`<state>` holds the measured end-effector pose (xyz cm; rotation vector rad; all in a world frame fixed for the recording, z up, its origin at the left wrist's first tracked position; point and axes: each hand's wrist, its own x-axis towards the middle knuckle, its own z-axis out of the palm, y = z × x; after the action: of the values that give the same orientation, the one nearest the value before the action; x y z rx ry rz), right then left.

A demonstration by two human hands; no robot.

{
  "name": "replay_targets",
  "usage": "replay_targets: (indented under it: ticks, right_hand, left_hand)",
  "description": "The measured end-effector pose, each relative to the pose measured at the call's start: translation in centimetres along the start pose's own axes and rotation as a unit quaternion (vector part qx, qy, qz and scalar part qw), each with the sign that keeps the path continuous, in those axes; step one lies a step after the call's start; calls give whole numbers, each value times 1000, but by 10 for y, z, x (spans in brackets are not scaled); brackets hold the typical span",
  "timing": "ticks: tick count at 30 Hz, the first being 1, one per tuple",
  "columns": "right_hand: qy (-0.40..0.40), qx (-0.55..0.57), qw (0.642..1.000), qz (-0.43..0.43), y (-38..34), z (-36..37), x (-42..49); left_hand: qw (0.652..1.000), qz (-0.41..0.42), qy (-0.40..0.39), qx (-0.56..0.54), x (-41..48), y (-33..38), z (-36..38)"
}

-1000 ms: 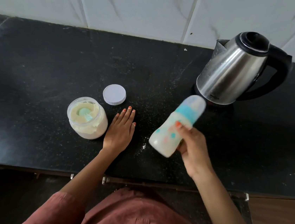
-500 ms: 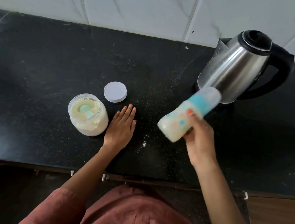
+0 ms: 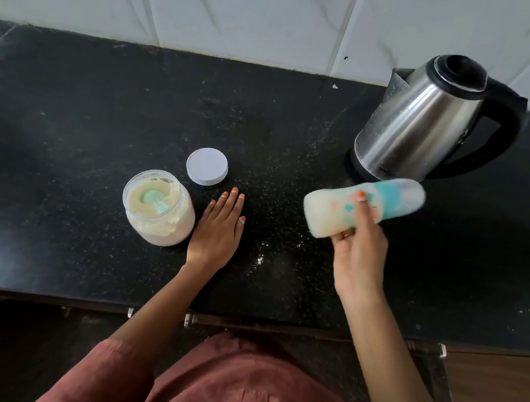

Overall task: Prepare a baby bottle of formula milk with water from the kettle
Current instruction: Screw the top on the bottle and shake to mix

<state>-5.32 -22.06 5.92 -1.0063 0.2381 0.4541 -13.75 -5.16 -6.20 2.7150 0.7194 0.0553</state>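
Fingers (image 3: 362,205) of our right hand (image 3: 360,261), seen from the head camera, curl round the baby bottle (image 3: 328,214), clamped on its middle; bottle capped, milky inside, tipped nearly sideways in the air just in front of the kettle (image 3: 421,119), cap end toward it. Blur suggests we are shaking to mix. Risks, as we judge them: a loose collar could leak formula; a wide swing could knock the kettle; the one-handed grip could slip. Right wrist bent, forearm angled in from lower right. Left hand (image 3: 219,228) lies flat on the counter (image 3: 85,114), fingers straight and together, just beside the open formula jar (image 3: 155,221), scoop (image 3: 153,199) resting in the powder, lid (image 3: 207,166) near.
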Motion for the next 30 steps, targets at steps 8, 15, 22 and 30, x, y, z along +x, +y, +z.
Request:
replay_targets:
  ticks: [8,15,22,30]
  right_hand:
    - [-1,11,1000,-7,-11,5,4]
    - [-143,-225,964,4,4,0,-11]
    - [-23,-33,999,0,-6,4,3]
    - [-23,-6,1000,-6,-12,2,7]
  left_hand:
    - [1000,-1,3,-7,-1,0,-1]
    - [1000,-3,-11,-7,-1,1,-2]
    - [1000,-1,4,-4,-1,1,-1]
    - [1000,-3,4,0,-1,1,-2]
